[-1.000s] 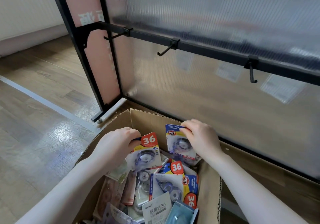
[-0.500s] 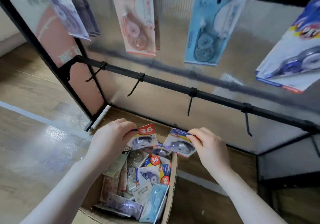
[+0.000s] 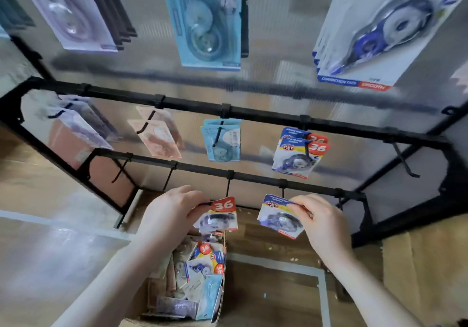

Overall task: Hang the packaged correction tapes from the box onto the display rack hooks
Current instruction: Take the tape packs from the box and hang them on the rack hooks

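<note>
Left hand [image 3: 172, 215] pinched on blue "36" correction tape pack [image 3: 218, 217], frame centre, above open box [image 3: 192, 281]. Right hand [image 3: 321, 222] pinched on second pack [image 3: 278, 217], held just below lowest rack bar [image 3: 253, 176]. Same packs hung on middle-bar hook [image 3: 298, 153].

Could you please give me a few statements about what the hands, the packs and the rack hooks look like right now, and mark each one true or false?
1. The left hand holds a correction tape pack with a red 36 tab. True.
2. The right hand is empty. False: it pinches a blue pack by its top edge.
3. Both held packs already hang on hooks. False: both are in the hands, below the lowest bar.
4. The cardboard box holds more packs. True.
5. Matching 36 packs hang on the middle bar. True.
</note>
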`<action>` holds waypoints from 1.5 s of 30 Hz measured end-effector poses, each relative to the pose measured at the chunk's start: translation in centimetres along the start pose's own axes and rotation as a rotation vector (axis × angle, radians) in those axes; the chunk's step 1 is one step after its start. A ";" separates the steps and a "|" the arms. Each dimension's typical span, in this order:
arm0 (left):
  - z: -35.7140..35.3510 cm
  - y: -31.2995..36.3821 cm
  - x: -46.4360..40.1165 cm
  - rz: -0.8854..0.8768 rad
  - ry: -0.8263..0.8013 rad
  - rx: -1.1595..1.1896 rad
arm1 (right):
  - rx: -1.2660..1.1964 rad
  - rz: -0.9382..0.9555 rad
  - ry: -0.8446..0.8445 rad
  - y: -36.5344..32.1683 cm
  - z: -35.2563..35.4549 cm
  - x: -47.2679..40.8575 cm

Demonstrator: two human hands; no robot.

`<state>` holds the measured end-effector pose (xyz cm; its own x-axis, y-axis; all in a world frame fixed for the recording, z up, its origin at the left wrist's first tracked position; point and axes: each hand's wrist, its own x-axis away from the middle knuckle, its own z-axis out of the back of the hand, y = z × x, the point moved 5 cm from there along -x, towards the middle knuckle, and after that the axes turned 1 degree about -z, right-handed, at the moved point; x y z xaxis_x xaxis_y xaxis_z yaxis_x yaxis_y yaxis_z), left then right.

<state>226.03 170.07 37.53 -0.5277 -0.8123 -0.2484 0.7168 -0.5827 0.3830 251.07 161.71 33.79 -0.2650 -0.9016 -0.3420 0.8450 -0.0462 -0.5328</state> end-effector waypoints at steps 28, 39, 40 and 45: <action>-1.0 6.7 -4.3 -0.105 -0.076 0.043 | -0.006 0.252 0.062 1.7 3.7 -8.0; -0.7 7.0 -5.0 -0.158 -0.050 0.080 | -0.028 0.237 -0.015 2.5 4.0 -8.2; -0.7 7.1 -5.0 -0.157 -0.060 0.068 | -0.056 0.206 -0.009 2.9 4.1 -8.2; -0.9 6.8 -4.9 -0.135 -0.087 0.048 | -0.050 0.226 -0.053 3.0 3.8 -8.7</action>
<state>233.92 170.05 40.58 -0.6564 -0.7206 -0.2235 0.6153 -0.6827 0.3942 257.71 167.81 38.08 -0.0461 -0.9079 -0.4166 0.8558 0.1792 -0.4852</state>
